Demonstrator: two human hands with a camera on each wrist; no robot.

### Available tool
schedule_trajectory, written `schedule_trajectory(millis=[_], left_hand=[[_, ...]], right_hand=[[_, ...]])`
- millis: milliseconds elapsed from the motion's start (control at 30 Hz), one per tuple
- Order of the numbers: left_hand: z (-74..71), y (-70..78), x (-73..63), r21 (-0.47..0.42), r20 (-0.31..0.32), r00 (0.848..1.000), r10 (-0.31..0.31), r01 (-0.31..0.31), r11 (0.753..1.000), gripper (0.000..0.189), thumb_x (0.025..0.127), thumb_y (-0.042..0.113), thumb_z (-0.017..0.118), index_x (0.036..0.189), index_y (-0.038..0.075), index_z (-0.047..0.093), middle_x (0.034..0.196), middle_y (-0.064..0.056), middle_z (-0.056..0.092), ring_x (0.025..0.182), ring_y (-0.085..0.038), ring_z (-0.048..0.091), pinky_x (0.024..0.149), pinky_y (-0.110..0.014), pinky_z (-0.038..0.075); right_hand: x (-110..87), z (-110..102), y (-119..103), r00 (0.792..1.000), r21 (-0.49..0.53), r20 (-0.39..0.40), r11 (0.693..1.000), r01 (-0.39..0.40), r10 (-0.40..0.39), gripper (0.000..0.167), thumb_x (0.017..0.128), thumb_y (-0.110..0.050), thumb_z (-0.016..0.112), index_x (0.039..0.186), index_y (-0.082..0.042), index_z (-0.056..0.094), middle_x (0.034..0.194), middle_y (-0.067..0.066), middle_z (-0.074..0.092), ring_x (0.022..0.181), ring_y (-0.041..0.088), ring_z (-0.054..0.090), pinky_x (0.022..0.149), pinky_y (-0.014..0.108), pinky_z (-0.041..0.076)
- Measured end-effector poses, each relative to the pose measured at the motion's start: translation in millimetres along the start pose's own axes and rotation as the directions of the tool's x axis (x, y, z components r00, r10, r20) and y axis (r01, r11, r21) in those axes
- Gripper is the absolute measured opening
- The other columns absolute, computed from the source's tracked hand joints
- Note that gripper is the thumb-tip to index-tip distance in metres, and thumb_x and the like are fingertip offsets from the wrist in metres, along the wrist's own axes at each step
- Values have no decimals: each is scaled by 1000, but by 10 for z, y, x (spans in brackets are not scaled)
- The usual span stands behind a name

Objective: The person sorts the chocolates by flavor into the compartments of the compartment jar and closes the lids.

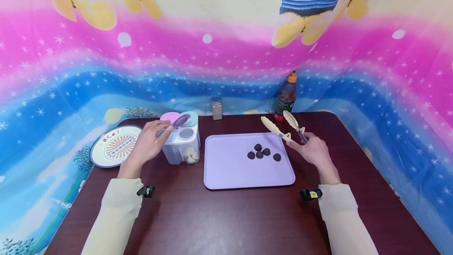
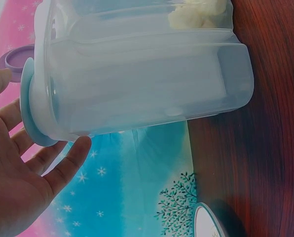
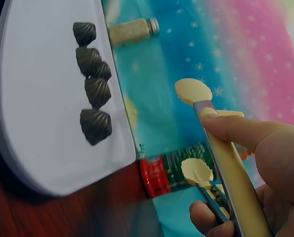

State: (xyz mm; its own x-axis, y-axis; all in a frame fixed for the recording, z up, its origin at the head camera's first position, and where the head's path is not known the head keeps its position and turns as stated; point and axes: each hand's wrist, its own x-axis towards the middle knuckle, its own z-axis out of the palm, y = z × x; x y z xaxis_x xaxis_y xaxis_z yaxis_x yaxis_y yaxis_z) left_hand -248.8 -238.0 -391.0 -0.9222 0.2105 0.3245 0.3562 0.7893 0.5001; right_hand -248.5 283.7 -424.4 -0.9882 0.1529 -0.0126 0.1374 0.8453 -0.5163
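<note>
My left hand (image 1: 146,143) is over a translucent storage container (image 2: 137,84) and pinches a round purple lid (image 1: 181,120) at its edge. The lid tilts above the white top, where a round opening (image 1: 186,133) shows. Pale pieces (image 1: 191,155) lie inside, low in a front compartment. In my right hand (image 1: 313,150) is a pair of tongs (image 1: 301,132) with cream scalloped tips, spread apart with nothing between them. The tongs stand over the back right corner of a lilac tray (image 1: 226,164). Several dark, ridged, shell-like pieces (image 3: 96,127) sit on the tray's right half.
A patterned plate (image 1: 109,154) lies left of the container. At the table's back edge stand a small shaker jar (image 1: 217,109) and a red sauce bottle (image 1: 284,99) with an orange cap. A printed cloth (image 1: 226,58) hangs behind and beside the dark wooden table (image 1: 226,219).
</note>
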Motion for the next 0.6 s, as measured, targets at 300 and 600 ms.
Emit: schedule_trajectory(millis=[300, 600], left_hand=[[-6, -3, -6, 0, -2, 1000, 8, -8, 1000, 52, 107, 40, 41, 132, -1, 62, 144, -21, 55, 140, -42, 37, 117, -58, 28], [-3, -5, -1, 1, 1, 1000, 6, -6, 1000, 52, 107, 39, 42, 132, -1, 62, 144, -21, 55, 140, -43, 38, 117, -58, 28]], right_hand=[[47, 17, 170, 998, 0, 11, 999, -54, 54, 88, 86, -67, 63, 130, 7, 47, 107, 24, 60, 97, 38, 57, 71, 41, 46], [79, -2, 289, 997, -30, 3, 996, -81, 81, 84, 87, -65, 62, 123, 11, 49, 112, 31, 60, 100, 45, 57, 81, 53, 48]])
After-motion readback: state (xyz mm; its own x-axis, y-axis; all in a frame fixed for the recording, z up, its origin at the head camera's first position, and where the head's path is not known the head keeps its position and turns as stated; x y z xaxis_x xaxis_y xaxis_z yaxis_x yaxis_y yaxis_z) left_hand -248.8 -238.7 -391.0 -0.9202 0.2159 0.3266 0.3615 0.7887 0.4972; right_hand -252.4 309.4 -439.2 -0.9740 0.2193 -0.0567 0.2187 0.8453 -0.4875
